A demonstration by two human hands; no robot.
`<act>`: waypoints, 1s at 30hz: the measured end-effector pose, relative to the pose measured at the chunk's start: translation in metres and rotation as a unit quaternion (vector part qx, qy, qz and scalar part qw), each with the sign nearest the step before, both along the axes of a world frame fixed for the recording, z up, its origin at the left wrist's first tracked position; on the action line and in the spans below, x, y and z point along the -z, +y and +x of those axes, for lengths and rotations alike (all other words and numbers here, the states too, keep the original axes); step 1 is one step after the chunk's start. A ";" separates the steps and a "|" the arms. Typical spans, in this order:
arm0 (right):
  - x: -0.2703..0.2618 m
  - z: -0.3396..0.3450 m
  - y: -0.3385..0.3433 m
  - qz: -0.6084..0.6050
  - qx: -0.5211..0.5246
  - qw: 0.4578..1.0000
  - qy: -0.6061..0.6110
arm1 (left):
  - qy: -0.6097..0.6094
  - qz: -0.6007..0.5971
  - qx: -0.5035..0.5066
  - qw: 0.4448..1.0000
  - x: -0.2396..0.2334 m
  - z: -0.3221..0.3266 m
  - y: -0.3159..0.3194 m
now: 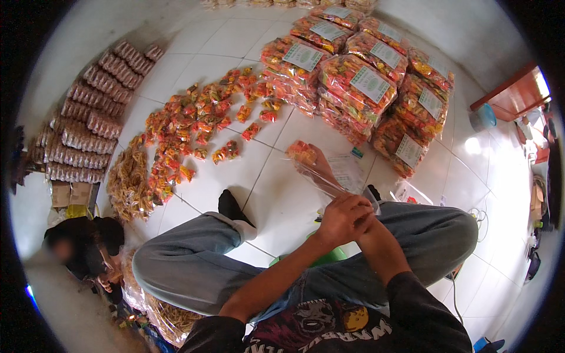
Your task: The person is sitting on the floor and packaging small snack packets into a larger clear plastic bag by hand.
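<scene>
My right hand reaches forward, partly inside or behind a long clear plastic bag, with orange and red snack packets at its fingers. My left hand lies over my right wrist, its fingers curled at the bag's near end; what they pinch is hidden. Beyond my right hand, printed label sheets lie on the tiles beside a small green item. Ahead to the left, many small colourful snack packets are spread on the floor.
Filled, labelled bags are stacked ahead. Brown snack sticks are piled left of the packets; rows of wrapped packs line the left wall. A person sits at lower left. A green object lies between my legs, a blue container at far right.
</scene>
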State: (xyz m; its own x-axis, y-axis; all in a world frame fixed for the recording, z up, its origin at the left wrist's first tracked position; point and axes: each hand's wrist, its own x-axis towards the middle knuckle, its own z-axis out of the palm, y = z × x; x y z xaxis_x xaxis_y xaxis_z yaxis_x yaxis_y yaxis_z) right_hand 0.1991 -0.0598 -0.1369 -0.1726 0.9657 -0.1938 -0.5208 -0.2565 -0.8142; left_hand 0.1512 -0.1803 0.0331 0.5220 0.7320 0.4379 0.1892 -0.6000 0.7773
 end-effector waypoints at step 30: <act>-0.110 -0.036 -0.034 0.295 -0.104 0.806 -0.503 | -0.441 -0.519 -0.318 0.660 0.091 -0.122 0.099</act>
